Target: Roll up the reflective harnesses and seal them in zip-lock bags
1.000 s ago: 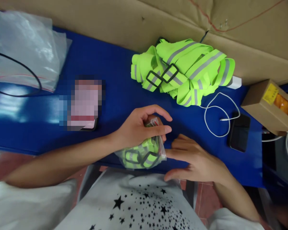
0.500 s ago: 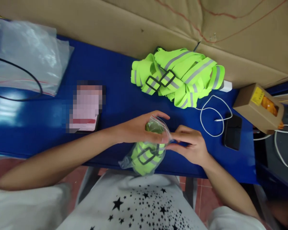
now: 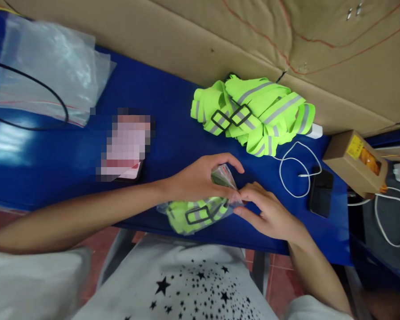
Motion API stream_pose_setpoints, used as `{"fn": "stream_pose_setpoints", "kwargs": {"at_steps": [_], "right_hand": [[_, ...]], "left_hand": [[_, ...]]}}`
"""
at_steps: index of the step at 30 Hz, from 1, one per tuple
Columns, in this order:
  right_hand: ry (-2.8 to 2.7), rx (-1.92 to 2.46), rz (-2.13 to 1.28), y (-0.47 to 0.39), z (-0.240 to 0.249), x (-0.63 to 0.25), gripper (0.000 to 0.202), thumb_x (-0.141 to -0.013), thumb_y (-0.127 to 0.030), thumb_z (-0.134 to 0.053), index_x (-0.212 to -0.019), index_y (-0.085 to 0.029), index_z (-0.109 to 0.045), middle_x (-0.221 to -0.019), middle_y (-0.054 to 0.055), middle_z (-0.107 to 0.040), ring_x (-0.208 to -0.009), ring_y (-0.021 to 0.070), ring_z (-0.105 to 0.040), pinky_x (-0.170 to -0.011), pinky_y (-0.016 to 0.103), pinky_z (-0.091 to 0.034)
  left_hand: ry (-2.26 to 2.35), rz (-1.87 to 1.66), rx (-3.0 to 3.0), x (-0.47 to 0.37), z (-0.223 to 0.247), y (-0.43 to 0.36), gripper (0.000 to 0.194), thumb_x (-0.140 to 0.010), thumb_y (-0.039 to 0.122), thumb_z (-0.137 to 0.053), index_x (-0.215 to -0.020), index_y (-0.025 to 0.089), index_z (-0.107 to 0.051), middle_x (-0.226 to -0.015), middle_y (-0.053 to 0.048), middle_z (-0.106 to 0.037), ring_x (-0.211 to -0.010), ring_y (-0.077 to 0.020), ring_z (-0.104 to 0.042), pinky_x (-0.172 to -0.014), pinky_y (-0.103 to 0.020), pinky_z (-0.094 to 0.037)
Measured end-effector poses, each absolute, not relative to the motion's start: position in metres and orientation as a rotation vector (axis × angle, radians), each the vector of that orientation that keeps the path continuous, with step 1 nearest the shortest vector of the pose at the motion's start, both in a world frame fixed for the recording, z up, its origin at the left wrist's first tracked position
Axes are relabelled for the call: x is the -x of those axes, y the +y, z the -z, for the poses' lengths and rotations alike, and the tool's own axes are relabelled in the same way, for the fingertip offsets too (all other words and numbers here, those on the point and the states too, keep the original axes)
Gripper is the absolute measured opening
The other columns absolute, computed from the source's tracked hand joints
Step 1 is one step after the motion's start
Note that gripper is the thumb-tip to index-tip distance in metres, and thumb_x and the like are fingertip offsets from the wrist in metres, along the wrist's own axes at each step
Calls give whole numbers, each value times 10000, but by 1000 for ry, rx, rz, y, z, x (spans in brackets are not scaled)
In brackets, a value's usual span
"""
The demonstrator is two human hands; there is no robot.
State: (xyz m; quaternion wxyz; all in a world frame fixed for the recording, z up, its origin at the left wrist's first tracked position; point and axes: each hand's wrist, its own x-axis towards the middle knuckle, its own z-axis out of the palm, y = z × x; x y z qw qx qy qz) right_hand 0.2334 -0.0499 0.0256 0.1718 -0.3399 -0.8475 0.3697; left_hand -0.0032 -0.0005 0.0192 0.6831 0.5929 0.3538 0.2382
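Note:
A clear plastic bag point(image 3: 190, 217) with a folded yellow-green reflective strap and black buckle inside lies at the table's front edge. My left hand point(image 3: 203, 178) is curled around the bag's upper part, its thumb on the plastic near the opening and its index finger arched above. At the bag's right corner my right hand point(image 3: 270, 209) pinches the plastic edge between thumb and fingers. Behind both hands lies a heap of yellow-green straps point(image 3: 263, 111) with grey stripes and two black buckles.
Flat clear bags point(image 3: 50, 66) lie at the back left under a black cable. A lit phone point(image 3: 126, 146) is left of my hands. To the right are a white cable point(image 3: 280, 173), a black phone point(image 3: 322, 193) and a cardboard box point(image 3: 353, 164).
The bag has tilted, its filled end swinging left and up. My right hand has turned slightly and still grips the bag's edge. The whole view has shifted a little.

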Motion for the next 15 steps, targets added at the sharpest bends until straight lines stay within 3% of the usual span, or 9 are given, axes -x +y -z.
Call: {"fn": "stream_pose_setpoints", "kwargs": {"at_steps": [3, 7, 11, 15], "right_hand": [[-2437, 922, -1128, -50, -25, -234, 98, -1009, -302, -642, -1037, -214, -613, -852, -16, -659, -821, 129, -610, -804, 303, -460], [-2265, 834, -1179, -44, -27, -241, 123, -932, -297, -759, -1009, -238, -684, -883, -26, -703, -859, 126, -629, -831, 308, -463], [-2166, 875, -1138, -35, -28, -248, 139, -887, -219, -800, -975, -228, -693, -876, -20, -709, -878, 138, -623, -850, 324, -464], [-2069, 958, -1151, -32, -24, -250, 250, -810, -166, -855, -913, -208, -632, -860, -18, -634, -838, 135, -571, -787, 301, -459]], "left_hand": [[707, -440, -1289, 6, -13, -1, 640, -743, 394, -889, -1283, 210, -599, -947, -26, -752, -864, -189, -723, -817, -312, -545], [585, -292, -1088, 12, -2, 1, 845, -738, 378, -896, -1455, 227, -475, -1217, -100, -727, -1075, -225, -716, -908, -349, -550], [616, -239, -948, 13, 2, 3, 685, -742, 367, -902, -1335, 180, -616, -1209, -100, -744, -1075, -205, -713, -927, -314, -534], [566, -233, -916, 13, 0, 7, 598, -731, 352, -914, -1269, 207, -698, -1177, -72, -766, -1047, -209, -724, -935, -317, -539]]}}
